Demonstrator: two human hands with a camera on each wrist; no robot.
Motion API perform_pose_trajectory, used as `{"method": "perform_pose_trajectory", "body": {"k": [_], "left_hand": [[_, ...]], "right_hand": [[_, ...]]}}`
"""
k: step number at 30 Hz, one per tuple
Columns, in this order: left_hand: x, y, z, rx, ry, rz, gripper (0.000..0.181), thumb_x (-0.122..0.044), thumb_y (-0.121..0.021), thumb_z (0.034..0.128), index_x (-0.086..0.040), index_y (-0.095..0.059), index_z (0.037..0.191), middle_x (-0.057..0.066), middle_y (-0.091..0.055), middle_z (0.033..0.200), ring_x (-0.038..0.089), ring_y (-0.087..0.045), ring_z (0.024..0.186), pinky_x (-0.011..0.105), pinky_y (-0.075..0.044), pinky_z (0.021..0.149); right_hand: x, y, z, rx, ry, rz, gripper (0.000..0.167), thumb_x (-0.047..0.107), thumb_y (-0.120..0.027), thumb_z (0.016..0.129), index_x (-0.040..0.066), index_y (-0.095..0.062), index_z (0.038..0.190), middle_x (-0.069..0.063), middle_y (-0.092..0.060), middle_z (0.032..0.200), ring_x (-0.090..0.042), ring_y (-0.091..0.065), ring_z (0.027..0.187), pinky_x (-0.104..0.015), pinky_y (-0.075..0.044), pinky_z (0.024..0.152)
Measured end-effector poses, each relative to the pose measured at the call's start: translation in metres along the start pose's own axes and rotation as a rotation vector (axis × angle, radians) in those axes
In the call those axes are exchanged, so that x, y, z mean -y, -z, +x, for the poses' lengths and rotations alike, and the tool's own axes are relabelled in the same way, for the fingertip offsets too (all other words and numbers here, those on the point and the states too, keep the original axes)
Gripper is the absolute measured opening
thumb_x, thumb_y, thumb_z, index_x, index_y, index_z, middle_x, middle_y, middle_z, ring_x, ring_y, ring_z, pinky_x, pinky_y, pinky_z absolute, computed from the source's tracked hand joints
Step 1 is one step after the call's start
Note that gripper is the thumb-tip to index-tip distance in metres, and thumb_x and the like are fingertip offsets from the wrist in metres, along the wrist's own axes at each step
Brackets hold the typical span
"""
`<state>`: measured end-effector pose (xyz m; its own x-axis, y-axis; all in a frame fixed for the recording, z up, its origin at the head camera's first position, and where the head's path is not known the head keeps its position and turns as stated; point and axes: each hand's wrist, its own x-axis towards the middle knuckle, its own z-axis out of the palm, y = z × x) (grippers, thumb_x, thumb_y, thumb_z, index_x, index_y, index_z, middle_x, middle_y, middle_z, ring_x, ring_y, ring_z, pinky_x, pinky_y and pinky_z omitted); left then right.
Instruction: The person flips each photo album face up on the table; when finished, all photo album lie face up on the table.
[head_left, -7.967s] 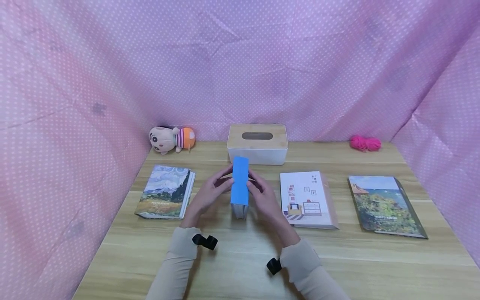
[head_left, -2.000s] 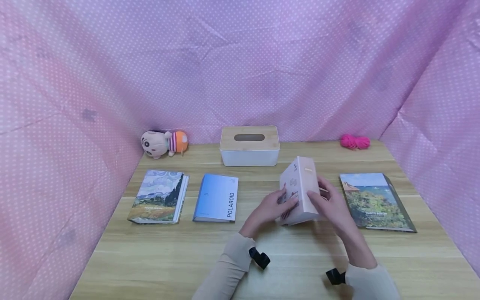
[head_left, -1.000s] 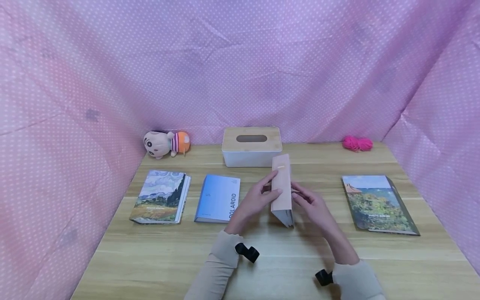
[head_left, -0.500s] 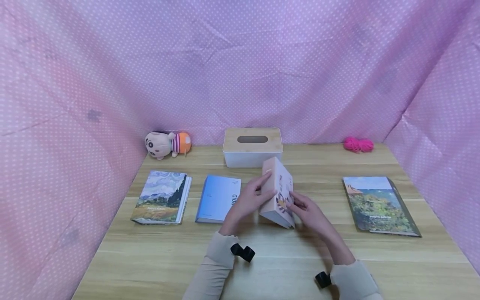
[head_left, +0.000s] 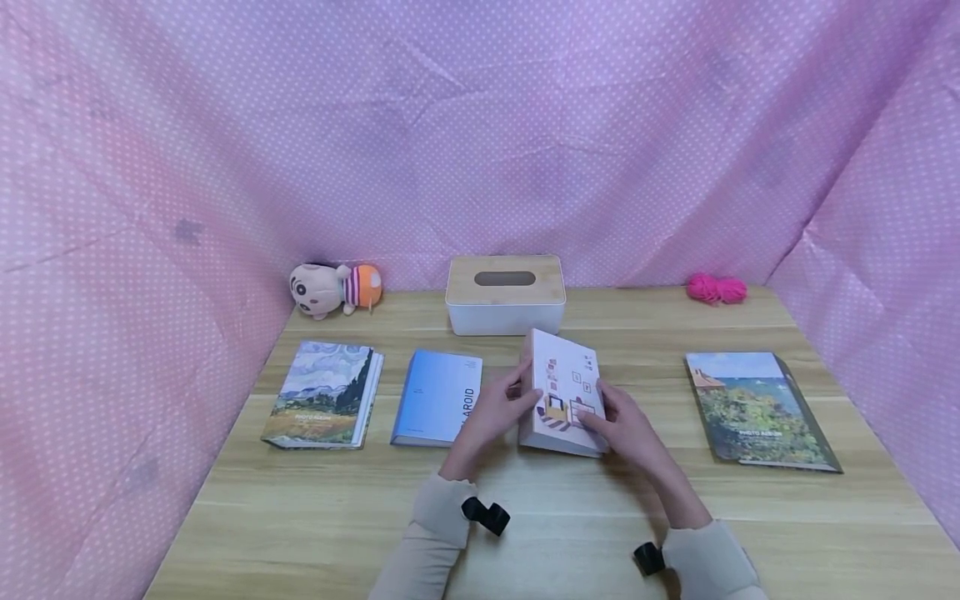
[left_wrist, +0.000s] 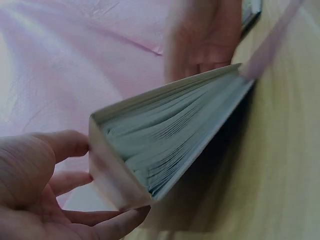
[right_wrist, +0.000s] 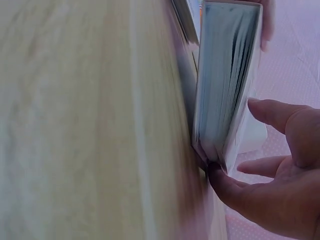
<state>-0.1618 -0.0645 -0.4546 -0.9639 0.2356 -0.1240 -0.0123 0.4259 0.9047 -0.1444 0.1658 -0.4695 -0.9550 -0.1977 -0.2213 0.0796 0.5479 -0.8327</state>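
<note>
Between both hands is a thick white-and-pink album (head_left: 562, 392) with drawings of framed pictures and furniture, its cover facing up and its spine on the left. The left hand (head_left: 491, 412) holds the spine side; in the left wrist view its fingers (left_wrist: 75, 145) lie along the spine. At the opposite edge, the right hand (head_left: 633, 429) grips the album, thumb on the cover. The right wrist view shows page edges (right_wrist: 225, 75) and fingers (right_wrist: 225, 185) at a corner. In the left wrist view the album (left_wrist: 120, 180) is tilted, with a shadow under it.
A blue album (head_left: 435, 396) lies just left of the hands, and a landscape album (head_left: 322, 392) farther left. Another painted album (head_left: 761, 417) is at the right. Along the back are a plush toy (head_left: 333, 289), a tissue box (head_left: 506, 317) and pink yarn (head_left: 716, 288).
The blue album, earlier upright between the hands, now lies flat on the table. The white-and-pink album was lifted, turned on its spine and moved left; its cover has since tipped to face up.
</note>
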Motion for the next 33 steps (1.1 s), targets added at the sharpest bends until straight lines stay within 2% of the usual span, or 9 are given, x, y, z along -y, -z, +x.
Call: {"method": "perform_pose_trajectory", "body": {"k": [6, 16, 22, 33], "left_hand": [[0.004, -0.012, 0.0, -0.036, 0.061, 0.022, 0.061, -0.036, -0.06, 0.0935, -0.025, -0.034, 0.148, 0.006, -0.053, 0.139, 0.022, -0.054, 0.124, 0.04, -0.048, 0.099], [0.003, -0.02, 0.001, -0.053, 0.093, 0.087, 0.06, -0.03, -0.062, 0.0932, -0.025, -0.036, 0.147, 0.001, -0.054, 0.139, 0.02, -0.053, 0.125, 0.04, -0.045, 0.103], [0.008, -0.016, 0.003, -0.041, 0.124, 0.077, 0.06, -0.03, -0.062, 0.0932, -0.028, -0.036, 0.147, -0.002, -0.052, 0.141, 0.017, -0.053, 0.125, 0.038, -0.045, 0.103], [0.011, -0.007, 0.002, -0.026, 0.117, 0.027, 0.058, -0.019, -0.06, 0.0945, -0.017, -0.036, 0.148, 0.009, -0.056, 0.135, 0.022, -0.058, 0.119, 0.037, -0.048, 0.099]], "right_hand": [[-0.002, 0.004, 0.001, -0.014, -0.04, -0.041, 0.08, 0.036, -0.06, 0.094, 0.002, -0.017, 0.152, -0.025, -0.025, 0.153, -0.04, -0.032, 0.138, -0.056, -0.03, 0.11], [-0.006, 0.009, 0.002, -0.027, -0.058, -0.064, 0.079, 0.033, -0.062, 0.093, -0.001, -0.019, 0.151, -0.026, -0.028, 0.151, -0.042, -0.032, 0.137, -0.057, -0.03, 0.11], [-0.008, 0.01, 0.002, -0.026, -0.038, -0.066, 0.077, 0.03, -0.062, 0.093, 0.0, -0.021, 0.151, -0.025, -0.029, 0.15, -0.042, -0.032, 0.136, -0.057, -0.031, 0.109], [-0.008, 0.006, 0.001, -0.025, -0.006, -0.13, 0.069, 0.03, -0.062, 0.093, 0.001, -0.031, 0.148, -0.027, -0.031, 0.147, -0.045, -0.036, 0.133, -0.057, -0.035, 0.107]]}}
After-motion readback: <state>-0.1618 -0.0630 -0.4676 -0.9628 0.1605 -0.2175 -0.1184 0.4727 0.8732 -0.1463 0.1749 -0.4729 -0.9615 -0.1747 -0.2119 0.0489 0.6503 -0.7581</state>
